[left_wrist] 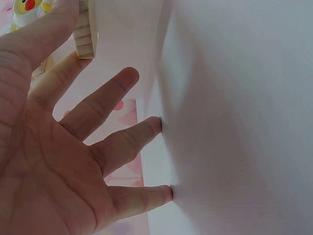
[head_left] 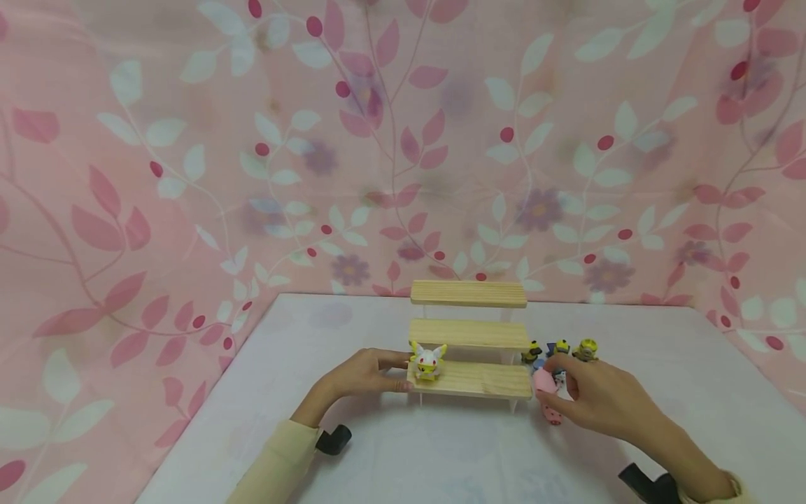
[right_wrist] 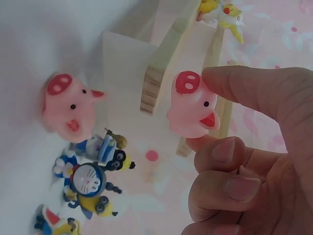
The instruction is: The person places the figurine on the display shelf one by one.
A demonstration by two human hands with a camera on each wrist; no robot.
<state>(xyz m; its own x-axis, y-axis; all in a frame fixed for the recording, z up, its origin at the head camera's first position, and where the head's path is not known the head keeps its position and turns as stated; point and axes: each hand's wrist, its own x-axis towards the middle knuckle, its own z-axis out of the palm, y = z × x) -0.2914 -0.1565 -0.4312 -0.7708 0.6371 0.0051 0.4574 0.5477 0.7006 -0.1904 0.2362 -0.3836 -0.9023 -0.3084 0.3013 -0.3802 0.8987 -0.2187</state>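
My right hand (head_left: 598, 395) pinches a pink pig figurine (right_wrist: 190, 105) between thumb and fingers, just off the right end of a three-tier wooden display shelf (head_left: 469, 378). A second pink pig figurine (right_wrist: 71, 107) is on the table below it. At the shelf's left end, my left hand (head_left: 365, 374) holds the bottom board across its width between thumb and index finger. The other fingers spread out, some touching the table in the left wrist view. A white and yellow figurine (head_left: 427, 362) with long ears stands on the bottom board's left end.
Behind the right hand stand several small figurines, among them a blue and white cat figure (right_wrist: 88, 180) and a yellow figure with goggles (head_left: 587, 348). The table has a white cloth (head_left: 352, 322). A pink floral curtain (head_left: 403, 140) hangs behind.
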